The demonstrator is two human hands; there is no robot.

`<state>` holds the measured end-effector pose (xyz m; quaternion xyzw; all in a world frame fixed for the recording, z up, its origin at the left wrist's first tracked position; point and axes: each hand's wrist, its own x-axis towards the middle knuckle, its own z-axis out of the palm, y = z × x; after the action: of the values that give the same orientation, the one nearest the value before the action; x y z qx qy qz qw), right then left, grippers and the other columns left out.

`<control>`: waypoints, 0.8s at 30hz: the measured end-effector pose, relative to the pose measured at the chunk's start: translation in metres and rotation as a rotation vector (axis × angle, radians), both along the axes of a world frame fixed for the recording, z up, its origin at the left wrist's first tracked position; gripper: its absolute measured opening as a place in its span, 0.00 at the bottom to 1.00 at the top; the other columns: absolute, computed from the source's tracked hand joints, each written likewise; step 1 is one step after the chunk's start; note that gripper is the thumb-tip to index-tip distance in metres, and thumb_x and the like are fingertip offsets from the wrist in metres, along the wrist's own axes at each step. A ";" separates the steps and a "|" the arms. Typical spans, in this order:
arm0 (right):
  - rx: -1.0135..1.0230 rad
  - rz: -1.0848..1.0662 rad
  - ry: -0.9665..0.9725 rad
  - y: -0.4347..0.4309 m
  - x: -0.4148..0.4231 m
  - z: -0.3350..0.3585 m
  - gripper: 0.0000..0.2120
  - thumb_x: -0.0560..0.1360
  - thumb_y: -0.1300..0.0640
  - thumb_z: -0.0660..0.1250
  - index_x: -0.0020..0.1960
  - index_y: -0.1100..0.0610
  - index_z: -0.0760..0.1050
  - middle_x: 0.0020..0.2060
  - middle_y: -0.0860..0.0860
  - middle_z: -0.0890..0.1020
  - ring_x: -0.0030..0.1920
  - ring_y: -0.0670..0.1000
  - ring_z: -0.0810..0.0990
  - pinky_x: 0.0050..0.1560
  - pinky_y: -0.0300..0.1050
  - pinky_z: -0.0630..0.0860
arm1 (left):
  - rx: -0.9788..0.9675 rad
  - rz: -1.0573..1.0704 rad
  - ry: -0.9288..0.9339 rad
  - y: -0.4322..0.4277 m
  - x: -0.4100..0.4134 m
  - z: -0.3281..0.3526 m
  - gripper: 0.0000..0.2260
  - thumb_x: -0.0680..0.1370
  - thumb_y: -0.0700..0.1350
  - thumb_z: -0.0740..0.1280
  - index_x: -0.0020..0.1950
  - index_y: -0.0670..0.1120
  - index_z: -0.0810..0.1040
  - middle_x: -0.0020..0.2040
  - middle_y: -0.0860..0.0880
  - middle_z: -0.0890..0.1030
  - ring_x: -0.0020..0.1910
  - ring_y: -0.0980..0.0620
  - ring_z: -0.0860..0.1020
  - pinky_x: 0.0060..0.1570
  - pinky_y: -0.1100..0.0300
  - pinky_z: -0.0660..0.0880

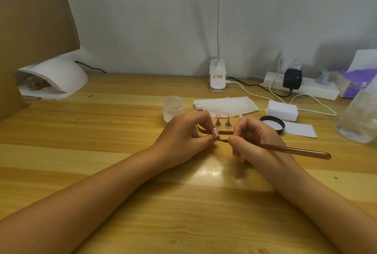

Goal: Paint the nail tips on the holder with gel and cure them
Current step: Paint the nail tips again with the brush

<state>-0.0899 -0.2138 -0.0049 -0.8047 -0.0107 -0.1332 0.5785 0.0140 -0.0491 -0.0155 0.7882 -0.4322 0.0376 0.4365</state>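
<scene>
My left hand (185, 131) pinches one pink nail tip (276, 132) with white dots, held just in front of the wooden holder (222, 130). My right hand (252, 137) grips a brown nail brush (293, 149), and its bristle end touches the base of that tip. On the holder behind my fingers stand other pink tips (218, 115) on small metal stands, one partly hidden by my right hand. The white curing lamp (55, 78) sits at the far left of the table.
A clear jar (173, 107) stands behind my left hand, its black lid (273, 123) to the right. Tissues (224, 105), a white block (282, 109), a power strip (302, 86), a clip lamp base (217, 76) and a clear bottle (359, 119) line the back and right.
</scene>
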 end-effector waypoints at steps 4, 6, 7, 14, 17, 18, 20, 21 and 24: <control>0.089 -0.056 -0.033 -0.002 0.000 0.000 0.02 0.76 0.62 0.67 0.45 0.59 0.74 0.29 0.47 0.79 0.28 0.41 0.76 0.29 0.34 0.73 | 0.005 -0.025 -0.016 0.000 -0.001 0.000 0.04 0.75 0.39 0.74 0.44 0.46 0.80 0.43 0.55 0.81 0.32 0.70 0.74 0.30 0.74 0.65; 0.131 -0.068 -0.051 -0.001 0.000 0.001 0.04 0.76 0.60 0.69 0.47 0.59 0.74 0.30 0.48 0.81 0.28 0.41 0.76 0.29 0.34 0.73 | 0.005 -0.018 -0.027 0.000 -0.001 -0.001 0.03 0.74 0.40 0.74 0.45 0.46 0.81 0.43 0.54 0.80 0.32 0.71 0.73 0.30 0.74 0.65; 0.137 -0.065 -0.054 0.000 0.000 0.002 0.05 0.75 0.58 0.69 0.47 0.59 0.74 0.32 0.49 0.82 0.28 0.41 0.77 0.29 0.34 0.73 | 0.006 -0.012 -0.036 0.000 -0.001 -0.001 0.03 0.74 0.40 0.74 0.45 0.46 0.81 0.43 0.54 0.80 0.32 0.71 0.73 0.31 0.74 0.65; 0.045 -0.010 -0.026 0.000 -0.001 0.001 0.04 0.75 0.59 0.69 0.48 0.57 0.75 0.36 0.51 0.83 0.33 0.42 0.80 0.33 0.33 0.74 | 0.024 0.005 -0.040 -0.001 -0.001 -0.001 0.04 0.74 0.42 0.75 0.46 0.44 0.81 0.43 0.55 0.79 0.32 0.70 0.73 0.33 0.73 0.65; 0.026 -0.020 -0.023 0.000 0.000 0.000 0.03 0.76 0.61 0.69 0.47 0.57 0.75 0.36 0.50 0.83 0.33 0.42 0.80 0.32 0.33 0.74 | 0.031 0.009 -0.042 -0.001 -0.001 0.000 0.04 0.74 0.42 0.75 0.46 0.44 0.82 0.43 0.54 0.79 0.32 0.71 0.72 0.33 0.73 0.65; 0.028 -0.028 -0.021 0.000 0.000 0.000 0.03 0.76 0.61 0.69 0.47 0.57 0.75 0.35 0.50 0.83 0.32 0.42 0.80 0.32 0.34 0.74 | 0.033 0.008 -0.043 -0.001 -0.001 0.000 0.04 0.74 0.42 0.75 0.47 0.44 0.82 0.43 0.54 0.79 0.32 0.71 0.72 0.33 0.73 0.65; 0.029 -0.038 -0.015 0.000 0.000 0.000 0.03 0.76 0.62 0.69 0.46 0.57 0.75 0.34 0.50 0.83 0.31 0.41 0.79 0.31 0.34 0.74 | 0.034 0.005 -0.044 -0.001 -0.001 0.000 0.04 0.74 0.42 0.75 0.47 0.44 0.82 0.43 0.54 0.79 0.32 0.71 0.72 0.32 0.73 0.65; 0.024 -0.044 -0.013 0.000 0.001 0.000 0.03 0.76 0.62 0.69 0.46 0.57 0.74 0.34 0.50 0.82 0.31 0.41 0.79 0.31 0.35 0.74 | 0.031 0.003 -0.042 -0.001 -0.001 0.000 0.04 0.74 0.42 0.75 0.47 0.44 0.82 0.43 0.54 0.79 0.31 0.71 0.72 0.32 0.73 0.65; 0.016 -0.062 -0.003 0.001 0.002 0.002 0.04 0.75 0.64 0.68 0.45 0.57 0.74 0.33 0.52 0.81 0.30 0.44 0.78 0.30 0.37 0.75 | 0.022 -0.001 -0.034 -0.001 -0.001 0.000 0.04 0.74 0.42 0.75 0.47 0.44 0.83 0.43 0.54 0.79 0.31 0.71 0.72 0.32 0.72 0.64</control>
<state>-0.0884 -0.2131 -0.0033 -0.7999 0.0145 -0.1522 0.5804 0.0128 -0.0500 -0.0154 0.7918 -0.4406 0.0461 0.4204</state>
